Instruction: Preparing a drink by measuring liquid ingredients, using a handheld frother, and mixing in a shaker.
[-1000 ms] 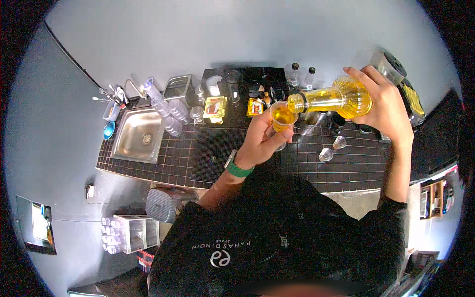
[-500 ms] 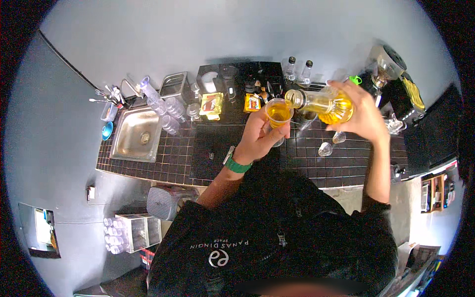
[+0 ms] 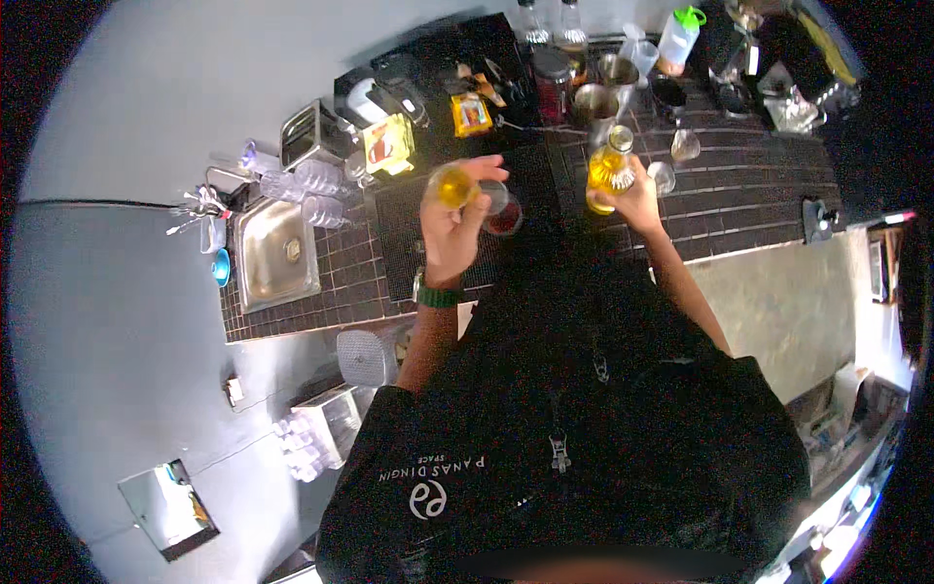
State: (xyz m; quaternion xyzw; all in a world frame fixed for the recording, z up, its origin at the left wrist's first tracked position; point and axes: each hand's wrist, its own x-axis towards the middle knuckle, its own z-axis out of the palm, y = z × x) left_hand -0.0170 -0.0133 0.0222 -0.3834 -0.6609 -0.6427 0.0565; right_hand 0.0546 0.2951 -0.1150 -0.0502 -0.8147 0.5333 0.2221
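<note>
At upper centre, the left hand grips a small cup of yellow liquid above a glass of red drink. The right hand clasps an upright yellow bottle on the tiled counter.

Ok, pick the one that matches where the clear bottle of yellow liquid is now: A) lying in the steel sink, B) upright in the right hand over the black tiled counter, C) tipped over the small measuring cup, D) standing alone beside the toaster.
B: the right hand grips the clear bottle of yellow liquid upright, apart from the small measuring cup in the left hand.
</note>
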